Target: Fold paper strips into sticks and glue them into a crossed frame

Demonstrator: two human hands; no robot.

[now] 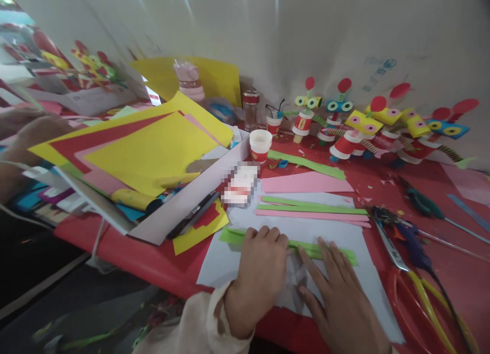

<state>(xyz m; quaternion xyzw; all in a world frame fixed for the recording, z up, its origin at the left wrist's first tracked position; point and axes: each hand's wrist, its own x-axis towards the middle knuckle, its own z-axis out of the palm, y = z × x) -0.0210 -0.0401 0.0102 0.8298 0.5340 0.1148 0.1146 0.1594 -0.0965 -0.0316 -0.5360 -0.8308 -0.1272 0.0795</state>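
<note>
One green strip (308, 246), long axis sideways, under narrow left grip (263, 272), wide right grip (342, 300)

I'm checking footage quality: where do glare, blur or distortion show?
Head view: pale glare streaks the wall; head view: far-left toys are blurred, the green strip clearer; head view: scissors look stretched at lower right; head view: pixelation masks a white item.
</note>
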